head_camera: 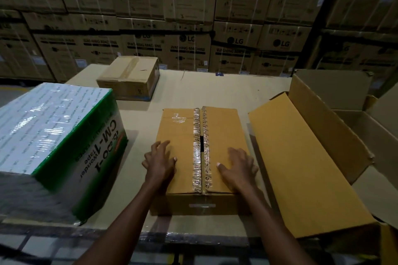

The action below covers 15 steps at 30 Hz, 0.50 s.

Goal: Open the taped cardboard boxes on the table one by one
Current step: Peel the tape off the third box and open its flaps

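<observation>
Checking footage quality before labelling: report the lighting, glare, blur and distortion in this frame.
Head view: dim warehouse light, brightest on the table; glare streaks on the shiny wrap of the green-and-white box; that box's near corner is smeared with blur; the wide lens bends the stacked cartons behind; the centre box and its printed tape read sharp.

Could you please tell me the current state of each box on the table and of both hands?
Middle box: closed, tape split at centre seam.
Right box: open, flaps up.
Green-and-white box: closed, wrapped.
Far box: closed, taped.
Left hand: open, on middle box.
Right hand: open, flat on middle box.
</observation>
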{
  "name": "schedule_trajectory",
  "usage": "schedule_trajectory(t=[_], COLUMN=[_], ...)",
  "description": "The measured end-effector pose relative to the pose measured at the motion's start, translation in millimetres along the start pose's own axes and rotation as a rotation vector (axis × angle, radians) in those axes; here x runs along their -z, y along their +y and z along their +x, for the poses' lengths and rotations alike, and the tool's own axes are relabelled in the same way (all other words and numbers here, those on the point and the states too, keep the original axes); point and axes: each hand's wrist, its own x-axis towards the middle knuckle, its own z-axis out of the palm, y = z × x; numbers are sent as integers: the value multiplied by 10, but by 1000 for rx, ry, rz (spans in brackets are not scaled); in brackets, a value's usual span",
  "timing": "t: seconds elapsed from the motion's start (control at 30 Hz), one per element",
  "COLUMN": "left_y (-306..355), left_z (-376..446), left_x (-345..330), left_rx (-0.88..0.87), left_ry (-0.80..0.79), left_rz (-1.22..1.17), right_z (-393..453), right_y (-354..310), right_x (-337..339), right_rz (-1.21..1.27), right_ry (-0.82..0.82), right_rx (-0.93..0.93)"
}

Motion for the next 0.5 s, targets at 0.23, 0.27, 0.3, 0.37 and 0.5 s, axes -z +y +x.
schedule_trajectory(t=[0.23, 0.27, 0.3, 0.37, 0.5], left_y=[199, 238, 278, 355, 475], left_z=[-245, -260, -273, -299, -342], left_x=[-170, -184, -194, -217, -257], left_rx=[-223, -236, -248, -266, -301], left_ry=[-43, -67, -88, -132, -204], left_rz=[97, 89, 82, 74, 90], right_z=[-234, -238, -243, -271, -328], right_y=[-273, -265, -268, -299, -453], right_x=[-270, -258, -232, -128, 222], right_rz=[-86, -80, -76, -76, -17], right_ry=[-196, -199, -197, -173, -12], right_rx=[167, 167, 172, 193, 259])
